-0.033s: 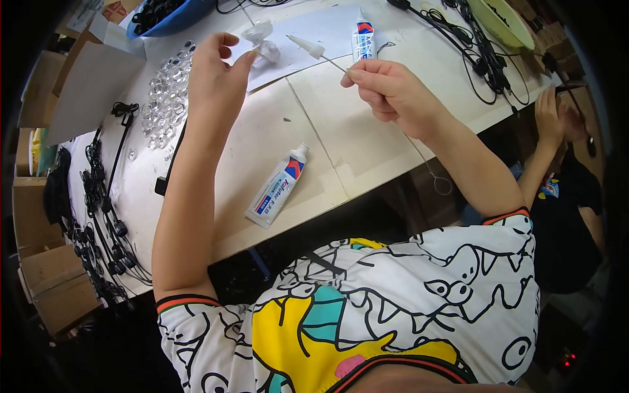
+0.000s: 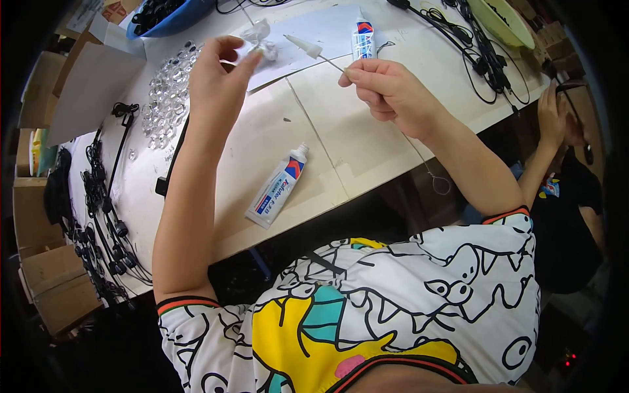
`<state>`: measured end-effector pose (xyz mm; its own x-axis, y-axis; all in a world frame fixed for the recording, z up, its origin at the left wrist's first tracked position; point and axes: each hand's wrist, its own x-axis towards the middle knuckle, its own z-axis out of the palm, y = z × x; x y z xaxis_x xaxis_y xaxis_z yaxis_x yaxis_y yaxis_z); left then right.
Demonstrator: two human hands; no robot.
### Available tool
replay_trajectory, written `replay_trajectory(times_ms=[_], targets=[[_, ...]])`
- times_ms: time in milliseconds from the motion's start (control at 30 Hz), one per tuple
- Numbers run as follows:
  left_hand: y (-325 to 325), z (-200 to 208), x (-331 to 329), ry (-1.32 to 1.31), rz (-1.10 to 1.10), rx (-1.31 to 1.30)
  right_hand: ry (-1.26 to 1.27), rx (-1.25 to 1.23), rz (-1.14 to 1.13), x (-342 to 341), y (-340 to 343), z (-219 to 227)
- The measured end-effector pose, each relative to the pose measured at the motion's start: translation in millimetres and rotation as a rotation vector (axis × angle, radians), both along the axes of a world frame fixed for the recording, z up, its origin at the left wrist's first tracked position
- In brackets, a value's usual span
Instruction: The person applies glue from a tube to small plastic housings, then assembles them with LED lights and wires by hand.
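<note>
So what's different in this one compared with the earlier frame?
Very little: the left hand shifted slightly right, toward the crumpled white wad; the right hand, holding the thin stem of the white cone, edged slightly left. Nothing was visibly grasped or released. The near tube stayed put.

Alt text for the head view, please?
A person's right hand pinches a thin rod bearing a white cone; the left hand is at crumpled white material. On the table lie two tubes and many small clear pieces.

Head-worn fisheye looks steeply down and forward past patterned shirt (image 2: 406, 288) onto white table (image 2: 370, 147); left hand (image 2: 219, 75) and right hand (image 2: 390, 92) at close range.
</note>
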<state>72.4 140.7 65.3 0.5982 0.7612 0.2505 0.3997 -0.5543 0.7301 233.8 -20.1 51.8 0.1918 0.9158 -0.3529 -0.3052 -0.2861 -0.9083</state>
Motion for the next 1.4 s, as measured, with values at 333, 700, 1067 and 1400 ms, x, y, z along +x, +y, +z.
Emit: replay_trajectory(times_ms=[333,700,1067,1400], targets=[[-12.4,5.0,-4.8,-0.545,-0.034,-0.834,-0.014,0.121,0.143,-14.2,15.8,4.9],[-13.6,-8.1,-50.1,-0.541,0.039,-0.563,-0.949,0.131,-0.035,5.8,63.2,-22.7],[-54.5,14.8,-43.9,-0.271,-0.141,0.150,-0.962,0.896,-0.017,-40.5,35.5,9.6],[-72.1,12.6,-38.0,-0.213,-0.174,0.228,-1.046,0.865,-0.013,-46.2,14.0,9.3]])
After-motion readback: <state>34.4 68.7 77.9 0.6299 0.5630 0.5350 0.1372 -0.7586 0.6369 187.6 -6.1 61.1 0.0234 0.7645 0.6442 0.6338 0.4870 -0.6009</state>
